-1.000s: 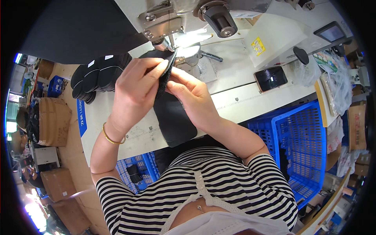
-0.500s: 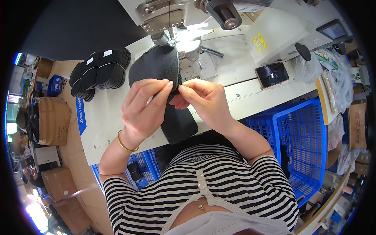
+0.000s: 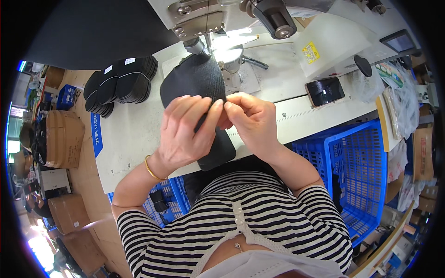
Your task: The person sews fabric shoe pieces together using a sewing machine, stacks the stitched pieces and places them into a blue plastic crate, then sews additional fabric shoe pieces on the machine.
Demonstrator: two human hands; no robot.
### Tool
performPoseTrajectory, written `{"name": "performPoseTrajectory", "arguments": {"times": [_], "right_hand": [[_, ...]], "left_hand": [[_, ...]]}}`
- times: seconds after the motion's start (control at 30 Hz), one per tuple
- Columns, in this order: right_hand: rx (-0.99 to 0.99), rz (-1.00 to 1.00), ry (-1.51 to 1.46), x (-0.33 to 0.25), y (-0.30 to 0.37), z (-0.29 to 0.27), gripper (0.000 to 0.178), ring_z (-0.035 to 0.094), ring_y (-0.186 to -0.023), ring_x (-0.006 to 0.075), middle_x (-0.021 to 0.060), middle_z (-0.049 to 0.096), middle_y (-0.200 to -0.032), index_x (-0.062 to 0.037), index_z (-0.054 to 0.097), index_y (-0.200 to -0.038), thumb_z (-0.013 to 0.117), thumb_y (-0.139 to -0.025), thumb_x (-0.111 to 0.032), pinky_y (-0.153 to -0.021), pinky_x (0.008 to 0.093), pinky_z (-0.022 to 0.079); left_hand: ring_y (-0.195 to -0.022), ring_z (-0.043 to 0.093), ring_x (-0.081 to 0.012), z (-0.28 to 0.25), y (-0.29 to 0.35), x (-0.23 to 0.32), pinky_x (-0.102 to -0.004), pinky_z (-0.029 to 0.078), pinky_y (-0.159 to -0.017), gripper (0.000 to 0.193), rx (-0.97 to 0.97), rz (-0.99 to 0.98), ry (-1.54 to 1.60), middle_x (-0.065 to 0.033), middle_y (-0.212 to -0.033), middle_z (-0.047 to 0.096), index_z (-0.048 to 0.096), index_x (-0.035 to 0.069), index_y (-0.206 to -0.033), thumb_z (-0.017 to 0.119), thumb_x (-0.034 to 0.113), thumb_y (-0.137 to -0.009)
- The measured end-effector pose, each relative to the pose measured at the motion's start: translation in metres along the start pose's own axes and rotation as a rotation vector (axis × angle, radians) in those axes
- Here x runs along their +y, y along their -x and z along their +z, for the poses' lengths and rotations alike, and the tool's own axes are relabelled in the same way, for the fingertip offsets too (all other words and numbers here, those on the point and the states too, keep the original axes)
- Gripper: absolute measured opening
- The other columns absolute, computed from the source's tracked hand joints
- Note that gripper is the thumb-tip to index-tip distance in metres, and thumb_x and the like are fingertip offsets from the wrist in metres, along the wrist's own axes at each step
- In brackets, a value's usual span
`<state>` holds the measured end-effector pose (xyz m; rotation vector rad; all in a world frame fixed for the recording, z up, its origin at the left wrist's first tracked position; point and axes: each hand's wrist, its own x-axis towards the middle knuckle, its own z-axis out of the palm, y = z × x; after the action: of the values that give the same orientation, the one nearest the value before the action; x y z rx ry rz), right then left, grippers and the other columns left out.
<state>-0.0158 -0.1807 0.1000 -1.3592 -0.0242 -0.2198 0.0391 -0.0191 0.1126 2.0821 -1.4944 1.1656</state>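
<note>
Just pinching a black fabric panel (image 3: 191,76) by the edge with closed fingers (image 3: 235,114) of left hand (image 3: 187,134) and right hand (image 3: 257,124), right below a sewing machine (image 3: 201,23).

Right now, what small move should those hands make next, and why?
I would probably guide the black fabric piece slightly forward, its edge held straight: the left hand and right hand pinch that edge's near end, while its far end lies under the sewing machine head.

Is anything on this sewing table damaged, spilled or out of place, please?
Nothing looks plainly spilled or damaged. Only the phone on the table, to the right of the right hand, seems slightly out of place beside sewing work.
</note>
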Motion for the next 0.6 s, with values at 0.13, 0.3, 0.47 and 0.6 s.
{"name": "performPoseTrajectory", "arguments": {"times": [0.13, 0.3, 0.47, 0.6], "right_hand": [[-0.008, 0.0, -0.009, -0.002, -0.006, 0.001, 0.019, 0.063, -0.064, 0.0077, 0.0077, 0.07, -0.074, 0.0044, 0.066, -0.092, 0.054, -0.094, -0.011, -0.061, 0.0215, 0.052], [-0.007, 0.012, -0.086, -0.002, -0.021, 0.0, 0.021, 0.062, -0.063, 0.0066, 0.0077, 0.07, -0.075, 0.0033, 0.066, -0.092, 0.052, -0.095, -0.012, -0.06, 0.021, 0.052], [-0.022, -0.026, -0.135, 0.003, -0.037, 0.0, 0.023, 0.061, -0.061, 0.0064, 0.008, 0.07, -0.075, 0.0032, 0.066, -0.09, 0.051, -0.096, -0.013, -0.058, 0.0205, 0.051], [-0.026, -0.038, -0.167, 0.002, -0.047, 0.002, 0.024, 0.06, -0.06, 0.0062, 0.008, 0.07, -0.075, 0.0027, 0.066, -0.089, 0.051, -0.096, -0.014, -0.056, 0.0206, 0.05]], "left_hand": [[-0.091, 0.064, -0.0257, 0.012, 0.005, -0.011, -0.0341, 0.056, -0.074, 0.041, 0.116, 0.021, -0.03, -0.0113, -0.102, 0.065, 0.072, -0.004, -0.1, 0.071, 0.001, -0.059], [-0.089, 0.064, -0.026, 0.019, -0.002, -0.021, -0.0341, 0.056, -0.073, 0.041, 0.167, 0.034, -0.041, -0.0111, -0.099, 0.066, 0.073, -0.004, -0.096, 0.07, 0.001, -0.056], [-0.088, 0.065, -0.0259, 0.026, -0.011, -0.03, -0.034, 0.055, -0.07, 0.038, 0.218, 0.025, -0.028, -0.0107, -0.096, 0.066, 0.073, -0.004, -0.092, 0.07, 0.001, -0.054], [-0.087, 0.065, -0.0255, 0.027, -0.015, -0.042, -0.0335, 0.055, -0.068, 0.037, 0.198, 0.063, -0.045, -0.0104, -0.094, 0.066, 0.071, -0.005, -0.09, 0.069, 0.002, -0.053]]}}
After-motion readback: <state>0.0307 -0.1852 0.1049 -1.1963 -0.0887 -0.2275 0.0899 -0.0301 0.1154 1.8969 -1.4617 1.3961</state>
